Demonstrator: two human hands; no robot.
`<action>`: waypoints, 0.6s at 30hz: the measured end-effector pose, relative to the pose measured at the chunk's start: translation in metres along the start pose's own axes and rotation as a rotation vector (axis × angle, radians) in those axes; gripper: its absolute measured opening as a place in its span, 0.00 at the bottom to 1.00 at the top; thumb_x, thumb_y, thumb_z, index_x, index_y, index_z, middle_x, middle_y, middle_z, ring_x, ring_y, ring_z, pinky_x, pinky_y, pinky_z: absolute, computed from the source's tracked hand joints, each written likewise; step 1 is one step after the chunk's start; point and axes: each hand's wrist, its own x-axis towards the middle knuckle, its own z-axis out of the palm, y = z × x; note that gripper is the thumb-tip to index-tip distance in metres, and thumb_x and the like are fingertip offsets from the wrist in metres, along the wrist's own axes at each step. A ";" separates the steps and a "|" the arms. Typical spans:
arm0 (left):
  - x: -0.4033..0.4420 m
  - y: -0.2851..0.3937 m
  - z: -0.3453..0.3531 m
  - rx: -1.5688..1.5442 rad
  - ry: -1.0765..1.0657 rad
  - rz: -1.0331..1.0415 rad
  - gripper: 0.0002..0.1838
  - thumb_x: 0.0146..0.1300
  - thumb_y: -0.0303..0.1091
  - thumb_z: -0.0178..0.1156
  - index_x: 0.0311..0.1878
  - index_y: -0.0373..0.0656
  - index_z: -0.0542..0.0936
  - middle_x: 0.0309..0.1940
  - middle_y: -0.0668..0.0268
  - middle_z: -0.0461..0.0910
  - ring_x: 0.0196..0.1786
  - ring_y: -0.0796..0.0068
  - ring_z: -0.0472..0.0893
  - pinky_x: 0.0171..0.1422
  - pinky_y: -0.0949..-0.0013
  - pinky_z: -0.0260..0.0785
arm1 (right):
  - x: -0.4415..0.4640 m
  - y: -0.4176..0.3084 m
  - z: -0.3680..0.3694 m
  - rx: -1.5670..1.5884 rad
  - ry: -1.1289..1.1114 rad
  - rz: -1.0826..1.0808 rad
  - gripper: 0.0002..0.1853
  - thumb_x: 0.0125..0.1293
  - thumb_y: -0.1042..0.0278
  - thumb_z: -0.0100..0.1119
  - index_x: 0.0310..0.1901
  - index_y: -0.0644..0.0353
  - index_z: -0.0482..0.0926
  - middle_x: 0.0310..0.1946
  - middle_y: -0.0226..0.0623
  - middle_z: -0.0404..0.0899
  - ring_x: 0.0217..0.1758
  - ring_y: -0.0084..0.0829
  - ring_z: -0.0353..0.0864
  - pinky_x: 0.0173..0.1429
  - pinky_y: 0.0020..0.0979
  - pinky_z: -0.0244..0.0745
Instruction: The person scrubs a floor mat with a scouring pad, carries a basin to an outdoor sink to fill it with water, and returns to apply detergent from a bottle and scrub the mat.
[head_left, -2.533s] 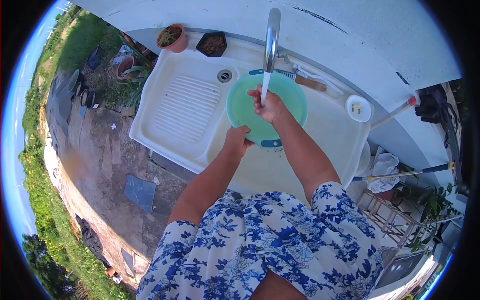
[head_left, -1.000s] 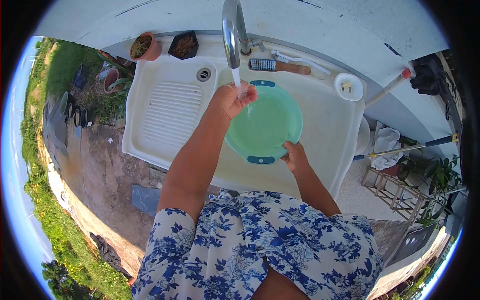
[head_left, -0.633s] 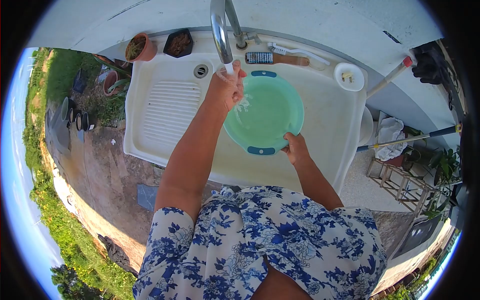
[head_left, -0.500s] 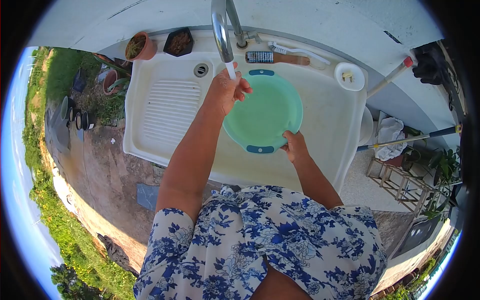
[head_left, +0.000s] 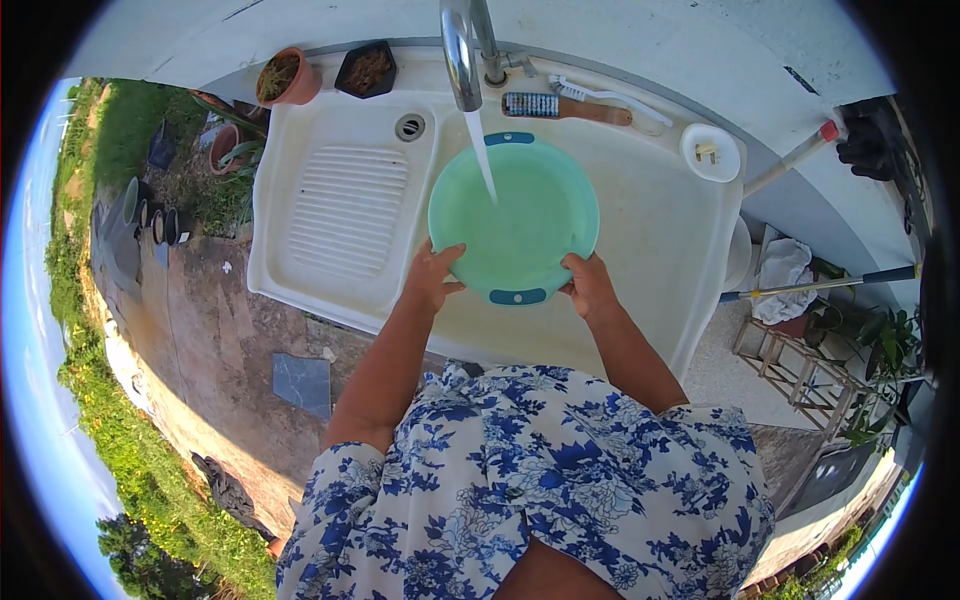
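"What are your hands doing?"

"Both are gripping the green basin (head_left: 520, 235). My left hand (head_left: 431, 277) is clamping its near-left rim, thumb lapping over the edge. My right hand (head_left: 592, 286) is pinching the near-right rim, thumb on top."

"Where is the basin sitting?"

"I'm keeping it over the right-hand part of the white sink (head_left: 655, 245), below the faucet (head_left: 461, 60). Whether it's resting on the surface or hovering, I can't tell. The water stream (head_left: 482, 155) is falling inside it, left of the middle."

"And what's lying around it?"

"Beyond the basin, a wooden-handled brush (head_left: 567, 108) is lying on the sink's back ledge, with a white brush (head_left: 610, 97) just behind. A white dish (head_left: 710, 153) is standing to the right, holding small pale pieces (head_left: 707, 153). A terracotta pot (head_left: 289, 78) and a black planter (head_left: 367, 70) are standing at the far-left edge, well apart from my hands."
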 end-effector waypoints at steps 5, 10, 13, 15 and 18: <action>-0.006 -0.018 -0.003 -0.429 -0.469 -0.192 0.28 0.59 0.32 0.59 0.64 0.39 0.68 0.57 0.55 0.74 0.59 0.55 0.76 0.55 0.47 0.75 | 0.002 0.001 0.002 -0.036 -0.024 0.016 0.31 0.57 0.73 0.50 0.65 0.66 0.62 0.54 0.46 0.72 0.53 0.41 0.78 0.54 0.44 0.79; 0.001 -0.020 -0.004 -0.391 -0.460 -0.111 0.28 0.55 0.24 0.52 0.63 0.38 0.68 0.56 0.55 0.74 0.58 0.56 0.77 0.54 0.51 0.77 | 0.009 -0.005 -0.005 -0.065 -0.112 0.018 0.31 0.59 0.67 0.53 0.65 0.66 0.63 0.55 0.46 0.72 0.53 0.41 0.78 0.53 0.43 0.78; 0.001 -0.021 -0.002 -0.435 -0.397 -0.125 0.30 0.54 0.22 0.50 0.64 0.37 0.67 0.56 0.54 0.73 0.58 0.55 0.77 0.54 0.51 0.78 | 0.009 -0.019 -0.004 -0.119 -0.180 0.004 0.34 0.62 0.57 0.57 0.66 0.66 0.62 0.56 0.46 0.71 0.55 0.41 0.76 0.56 0.44 0.75; 0.001 -0.022 -0.001 -0.463 -0.371 -0.133 0.30 0.54 0.21 0.49 0.64 0.37 0.66 0.57 0.54 0.73 0.58 0.54 0.77 0.54 0.50 0.78 | 0.011 -0.029 -0.004 -0.137 -0.164 0.000 0.35 0.62 0.53 0.58 0.67 0.64 0.62 0.58 0.46 0.71 0.57 0.41 0.75 0.57 0.43 0.74; -0.002 -0.019 -0.002 -0.460 -0.330 -0.131 0.31 0.53 0.21 0.49 0.65 0.36 0.65 0.58 0.53 0.72 0.58 0.53 0.77 0.55 0.48 0.77 | 0.021 -0.041 -0.012 -0.119 -0.096 -0.087 0.37 0.64 0.49 0.58 0.68 0.62 0.61 0.59 0.46 0.70 0.58 0.40 0.74 0.59 0.42 0.72</action>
